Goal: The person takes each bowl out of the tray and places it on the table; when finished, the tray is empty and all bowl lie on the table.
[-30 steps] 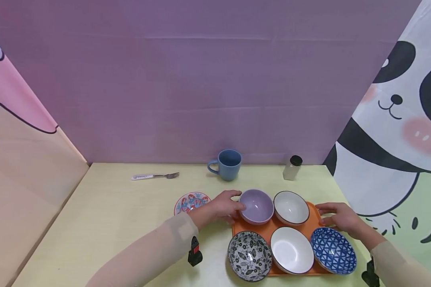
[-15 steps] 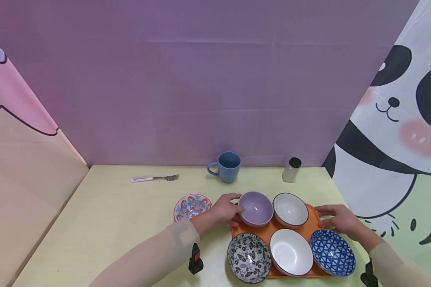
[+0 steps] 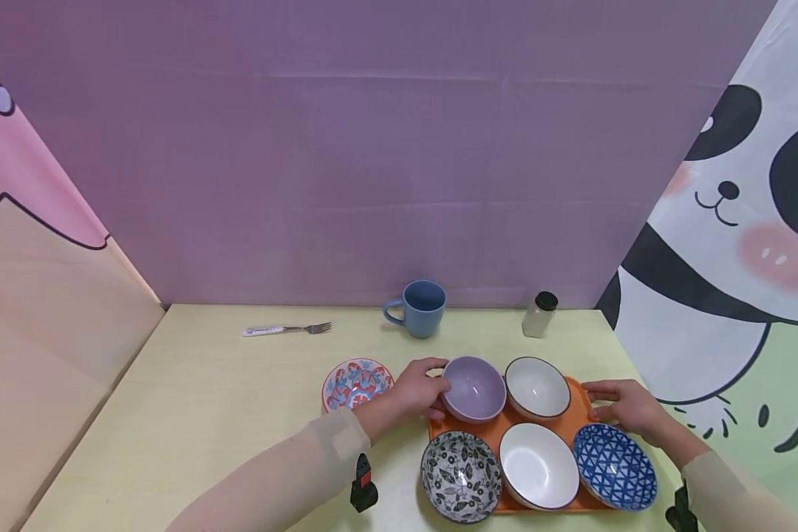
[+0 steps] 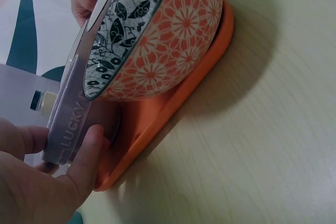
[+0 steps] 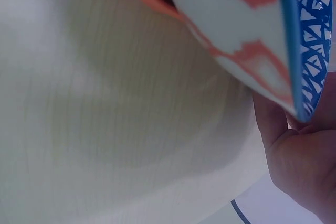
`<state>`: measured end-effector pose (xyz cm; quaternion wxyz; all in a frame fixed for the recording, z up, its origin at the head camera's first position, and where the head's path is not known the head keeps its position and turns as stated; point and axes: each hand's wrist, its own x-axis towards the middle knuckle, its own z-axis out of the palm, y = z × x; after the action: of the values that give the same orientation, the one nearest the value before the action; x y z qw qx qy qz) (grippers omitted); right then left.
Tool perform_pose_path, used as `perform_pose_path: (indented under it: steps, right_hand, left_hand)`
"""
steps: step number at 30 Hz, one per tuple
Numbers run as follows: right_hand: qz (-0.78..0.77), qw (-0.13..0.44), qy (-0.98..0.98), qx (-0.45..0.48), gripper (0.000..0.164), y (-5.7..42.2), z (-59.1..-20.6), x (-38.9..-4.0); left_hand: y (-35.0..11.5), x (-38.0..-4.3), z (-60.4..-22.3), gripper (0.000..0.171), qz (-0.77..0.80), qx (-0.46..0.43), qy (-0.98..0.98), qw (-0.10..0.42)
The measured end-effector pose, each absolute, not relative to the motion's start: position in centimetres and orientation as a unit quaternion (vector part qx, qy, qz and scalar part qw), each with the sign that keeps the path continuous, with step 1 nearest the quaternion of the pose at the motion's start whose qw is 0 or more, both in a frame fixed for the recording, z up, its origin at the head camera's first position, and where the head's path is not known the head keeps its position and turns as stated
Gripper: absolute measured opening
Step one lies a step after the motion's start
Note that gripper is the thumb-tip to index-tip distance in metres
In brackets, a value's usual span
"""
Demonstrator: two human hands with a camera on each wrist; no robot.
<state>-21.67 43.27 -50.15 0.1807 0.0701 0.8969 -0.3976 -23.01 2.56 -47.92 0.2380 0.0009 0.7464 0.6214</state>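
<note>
On tray, far left: left hand grips purple bowl by side, sensible hold; likely slick, breakable. Right hand: can't tell.

You could read raised "LUCKY" on the round, glossy lilac bowl; markings on the white-handled metal fork were illegible.

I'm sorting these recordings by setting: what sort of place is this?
Probably a staged recording booth, not a real kitchen: a plain purple backdrop, a panda-print panel on the right, and a table holding an orange tray of bowls.
</note>
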Motion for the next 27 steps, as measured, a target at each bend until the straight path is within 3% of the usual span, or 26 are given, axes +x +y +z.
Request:
perform_pose_path:
  steps: [27]
  right_hand:
    - [-0.387,0.179,0.902,0.066,0.06,43.0,-49.9,-21.7]
  left_hand:
    - [0.9,-22.2,-46.8,0.052,0.622,0.015,0.749,0.228]
